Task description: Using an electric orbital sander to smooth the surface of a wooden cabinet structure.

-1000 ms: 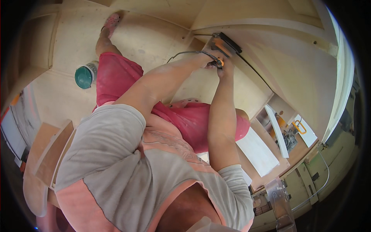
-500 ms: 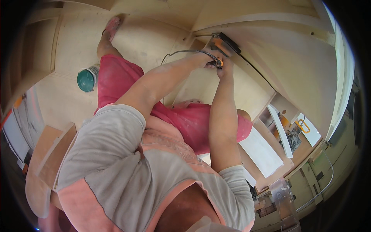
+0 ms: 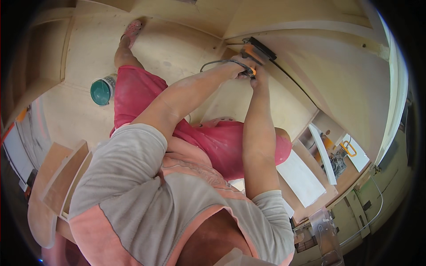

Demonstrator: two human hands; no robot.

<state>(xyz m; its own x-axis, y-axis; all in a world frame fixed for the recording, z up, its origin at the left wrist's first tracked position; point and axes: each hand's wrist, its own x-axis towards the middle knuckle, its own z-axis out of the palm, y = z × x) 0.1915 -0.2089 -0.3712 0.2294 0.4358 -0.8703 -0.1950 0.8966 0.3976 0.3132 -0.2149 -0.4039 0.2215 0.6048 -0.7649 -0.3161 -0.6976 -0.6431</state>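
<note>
An orange-and-black electric sander (image 3: pixel 255 52) is in both my hands, its dark flat pad against the lower part of the pale wooden wall panel (image 3: pixel 328 75). My left hand (image 3: pixel 241 61) is closed around the sander's body. Behind it, my right hand (image 3: pixel 260 74) wraps the rear of the handle, with an orange bit showing next to the fingers. A dark power cord (image 3: pixel 217 61) loops from the tool over my left wrist. My fingers are partly hidden by the sander and by each other.
A tub with a green lid (image 3: pixel 100 92) stands on the wooden floor by my left leg. To the right, a shelf unit (image 3: pixel 304 153) holds white boards (image 3: pixel 301 177) and an orange-handled tool (image 3: pixel 348 148). Curved wooden pieces (image 3: pixel 53 190) stand at the lower left.
The sander and both hands keep nearly the same place at the panel. The cord's loop has shifted slightly, and the whole view has moved a little.
</note>
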